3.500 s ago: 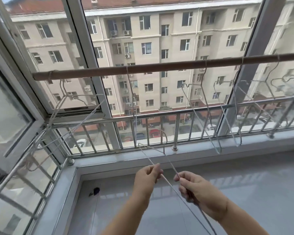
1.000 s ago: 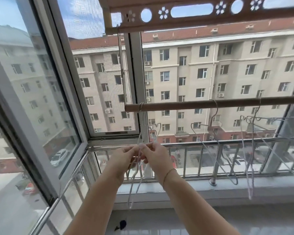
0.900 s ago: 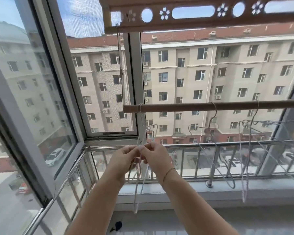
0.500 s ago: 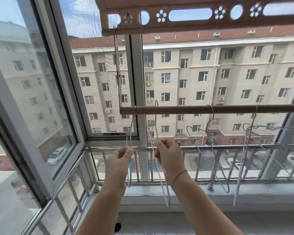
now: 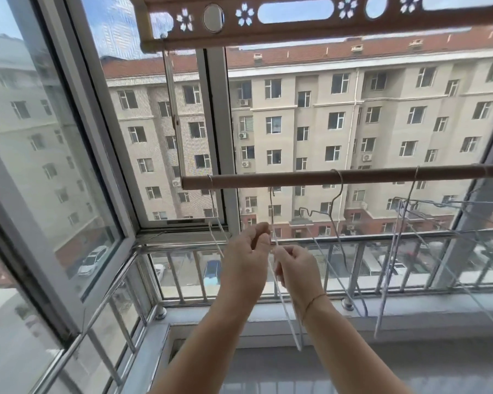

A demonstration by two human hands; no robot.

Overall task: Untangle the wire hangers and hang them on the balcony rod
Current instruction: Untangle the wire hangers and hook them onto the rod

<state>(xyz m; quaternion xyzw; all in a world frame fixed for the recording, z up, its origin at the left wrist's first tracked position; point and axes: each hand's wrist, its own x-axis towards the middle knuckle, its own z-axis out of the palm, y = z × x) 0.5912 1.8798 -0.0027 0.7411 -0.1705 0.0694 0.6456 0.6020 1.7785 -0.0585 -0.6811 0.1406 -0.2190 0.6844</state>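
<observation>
A brown balcony rod (image 5: 382,176) runs from centre to the right edge. My left hand (image 5: 246,254) pinches a white wire hanger (image 5: 285,311) near its neck, and my right hand (image 5: 296,264) grips the same hanger just below. Its hook reaches up to the rod's underside; I cannot tell whether it is caught on the rod. Another white hanger (image 5: 212,197) hangs free at the rod's left end. To the right, a hanger (image 5: 341,189) is hooked over the rod, and several more hangers (image 5: 410,211) hang beyond it.
A metal railing (image 5: 353,251) and a grey window ledge (image 5: 410,308) lie below the rod. An open window pane (image 5: 54,166) angles in at the left. A perforated overhead bar (image 5: 296,27) crosses the top. Its thin cable (image 5: 172,109) runs down toward the rod's left end.
My left hand let go of the leftmost hanger, which stays on the rod, and moved right onto the hanger my right hand holds. That hanger's hook now sits lower, at the rod's underside.
</observation>
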